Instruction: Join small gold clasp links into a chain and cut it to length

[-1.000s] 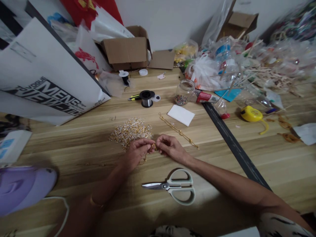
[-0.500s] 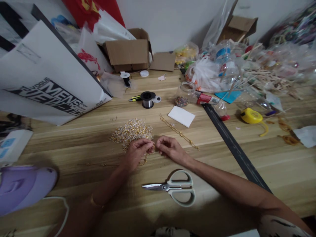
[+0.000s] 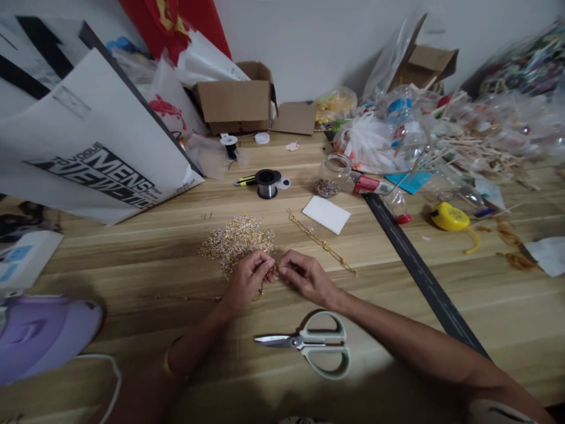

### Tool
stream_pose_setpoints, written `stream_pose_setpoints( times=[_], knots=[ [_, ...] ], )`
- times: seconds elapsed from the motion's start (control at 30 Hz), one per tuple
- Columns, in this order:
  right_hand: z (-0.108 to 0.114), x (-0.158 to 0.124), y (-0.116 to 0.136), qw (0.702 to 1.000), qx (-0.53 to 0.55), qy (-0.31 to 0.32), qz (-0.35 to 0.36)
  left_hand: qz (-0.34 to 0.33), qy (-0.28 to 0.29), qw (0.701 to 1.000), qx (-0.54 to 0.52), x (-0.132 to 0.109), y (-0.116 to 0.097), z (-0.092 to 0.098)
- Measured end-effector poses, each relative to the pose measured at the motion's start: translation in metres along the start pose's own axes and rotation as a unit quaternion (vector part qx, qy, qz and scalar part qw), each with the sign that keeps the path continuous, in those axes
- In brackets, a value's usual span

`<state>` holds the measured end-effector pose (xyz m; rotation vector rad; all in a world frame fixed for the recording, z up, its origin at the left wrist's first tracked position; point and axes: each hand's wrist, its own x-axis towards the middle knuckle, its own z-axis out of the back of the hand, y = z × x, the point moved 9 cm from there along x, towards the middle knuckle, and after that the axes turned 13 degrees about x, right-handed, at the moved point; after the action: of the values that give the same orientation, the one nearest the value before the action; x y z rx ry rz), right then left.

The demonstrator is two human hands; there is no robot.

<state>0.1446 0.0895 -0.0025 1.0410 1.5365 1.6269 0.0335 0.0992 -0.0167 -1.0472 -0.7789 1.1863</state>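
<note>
My left hand [image 3: 249, 280] is closed in a pinch on a thin gold chain [image 3: 261, 290], part of which hangs below its fingers and lies on the table to the left. Close beside it, fingertips nearly touching, my right hand [image 3: 305, 277] is also pinched; whatever it holds is too small to make out. Just behind my left hand lies a pile of gold and clear small pieces [image 3: 238, 238]. A second gold chain [image 3: 324, 244] is stretched on the table behind my right hand. Scissors [image 3: 309, 341] lie in front of both hands.
Behind the hands are a white card [image 3: 326, 214], a wire spool [image 3: 267, 184] and a bead jar [image 3: 329, 176]. A black strip [image 3: 424, 277] and a yellow tape measure [image 3: 450, 217] lie right. At left stand a paper bag [image 3: 101, 147] and a purple iron-like object [image 3: 48, 335].
The whole view has shifted slightly, so the table items appear a little lower. Both hands remain close together in a pinch, with only small finger movements.
</note>
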Motion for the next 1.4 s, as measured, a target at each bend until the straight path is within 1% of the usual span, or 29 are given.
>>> stream_pose_setpoints(
  times=[0.13, 0.27, 0.37, 0.43, 0.6, 0.67, 0.83, 0.97, 1.17, 1.3, 1.4],
  knots=[
    [-0.003, 0.0, 0.012, 0.996, -0.069, 0.022, 0.056, -0.014, 0.0, 1.0, 0.014, -0.002, 0.0, 0.0],
    [-0.009, -0.001, 0.02, 0.992, -0.08, 0.048, 0.084, -0.014, -0.002, 1.0, 0.013, -0.001, 0.002, 0.0],
    [-0.011, -0.002, 0.022, 0.991, -0.078, 0.054, 0.089, -0.008, 0.006, 1.0, -0.001, 0.0, 0.002, 0.0],
    [-0.008, -0.002, 0.018, 0.993, -0.076, 0.044, 0.077, 0.005, 0.015, 1.0, -0.014, 0.001, 0.002, -0.001],
    [0.003, 0.0, 0.0, 0.999, -0.045, -0.002, 0.002, 0.04, 0.022, 0.999, -0.014, 0.003, 0.001, 0.003],
    [0.006, 0.0, -0.004, 0.999, -0.034, -0.014, -0.01, 0.048, 0.028, 0.998, -0.019, 0.003, 0.001, 0.003],
    [0.007, 0.001, -0.012, 0.999, -0.007, -0.022, -0.022, 0.065, 0.044, 0.996, -0.037, 0.003, 0.006, 0.001],
    [0.008, 0.001, -0.013, 0.999, 0.011, -0.028, -0.025, 0.069, 0.044, 0.996, -0.047, 0.002, 0.009, 0.001],
    [0.006, 0.001, -0.014, 0.999, 0.018, -0.022, -0.03, 0.079, 0.062, 0.992, -0.075, 0.001, 0.011, -0.004],
    [0.007, 0.001, -0.016, 0.999, 0.018, -0.022, -0.034, 0.083, 0.054, 0.993, -0.057, 0.0, 0.01, -0.003],
    [0.005, 0.001, -0.016, 0.998, 0.041, -0.012, -0.042, 0.084, 0.051, 0.994, -0.047, 0.0, 0.01, -0.003]
  ],
)
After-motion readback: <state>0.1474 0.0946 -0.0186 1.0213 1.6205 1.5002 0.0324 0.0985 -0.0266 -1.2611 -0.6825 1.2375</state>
